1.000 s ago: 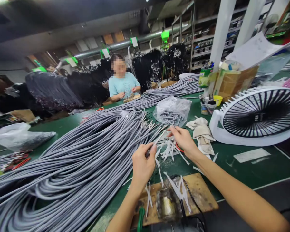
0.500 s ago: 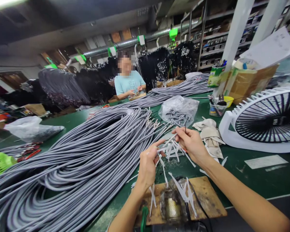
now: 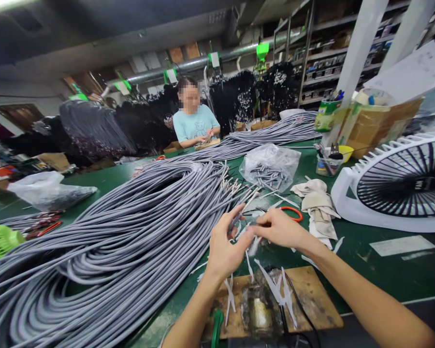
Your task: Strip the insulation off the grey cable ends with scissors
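Note:
My left hand (image 3: 226,244) is closed round a grey cable (image 3: 235,221) near its end, thumb pointing right. My right hand (image 3: 284,229) meets the left thumb with its fingers pinched together; what they hold is blurred and hidden. Under the hands lie loose white strips (image 3: 271,282), some of them hanging over a wooden board (image 3: 308,299). Just beyond my right hand shows the orange handle loop of a pair of scissors (image 3: 293,209). A large coil of grey cables (image 3: 130,232) fills the left, its pale stripped ends beside my left hand.
A plastic bag of short grey pieces (image 3: 270,166) lies ahead. To the right are a rumpled cloth (image 3: 317,203) and a white fan (image 3: 348,205). A metal block (image 3: 259,311) with black leads sits on the board. Across the green table (image 3: 362,261) a person (image 3: 195,123) works with both hands.
My right hand has come down and closer to my left, their fingers now meeting. The left thumb has swung right. The orange scissors handle is now uncovered.

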Demonstrator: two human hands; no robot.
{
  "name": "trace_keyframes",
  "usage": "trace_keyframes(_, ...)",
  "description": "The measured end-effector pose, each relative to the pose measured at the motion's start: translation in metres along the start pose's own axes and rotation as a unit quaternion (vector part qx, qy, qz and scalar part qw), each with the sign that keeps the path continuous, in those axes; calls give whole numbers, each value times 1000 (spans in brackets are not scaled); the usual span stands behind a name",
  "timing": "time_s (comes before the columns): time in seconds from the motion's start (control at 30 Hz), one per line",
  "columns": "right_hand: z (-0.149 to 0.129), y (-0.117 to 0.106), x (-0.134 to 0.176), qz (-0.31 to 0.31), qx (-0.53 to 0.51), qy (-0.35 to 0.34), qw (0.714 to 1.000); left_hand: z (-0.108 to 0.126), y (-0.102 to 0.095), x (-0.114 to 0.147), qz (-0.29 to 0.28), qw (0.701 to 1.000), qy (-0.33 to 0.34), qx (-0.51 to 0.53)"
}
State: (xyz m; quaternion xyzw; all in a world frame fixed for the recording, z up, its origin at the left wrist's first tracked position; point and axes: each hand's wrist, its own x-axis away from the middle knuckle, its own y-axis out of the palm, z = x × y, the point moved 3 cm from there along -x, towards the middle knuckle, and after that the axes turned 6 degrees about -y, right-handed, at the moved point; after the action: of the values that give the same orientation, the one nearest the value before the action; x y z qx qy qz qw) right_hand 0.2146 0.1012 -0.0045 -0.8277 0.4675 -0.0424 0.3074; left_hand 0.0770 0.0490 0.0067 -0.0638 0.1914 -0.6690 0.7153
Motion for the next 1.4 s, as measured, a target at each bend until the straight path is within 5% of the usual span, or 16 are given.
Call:
trace_keyframes(0.07,2,-11,1,138,96,13,986,-1,-1,-1,6,1000,-3,29)
trace_keyframes(0.13,1,-20,2,226,58,-2,972,-3,-1,-2,20,999,-9,39)
trace_keyframes(0.33,-5,-16,-1,202,-261,-6,944,-3,3,1,35,998,16,-46)
trace_keyframes(0.6,-12,-1,2,180,-285,5,941,5,2,7,74,990,73,-98)
trace_keyframes(0.73,-15,1,3,187,-213,-26,959,4,3,7,77,992,68,-71)
trace_keyframes(0.83,-15,-2,8,247,-61,-41,966,5,0,7,93,991,67,-62)
trace_keyframes(1.03,-29,4,21,284,214,-149,923,9,-10,9,160,982,68,-76)
trace_keyframes(1.4,-31,10,25,275,282,-184,901,12,-8,12,170,976,98,-98)
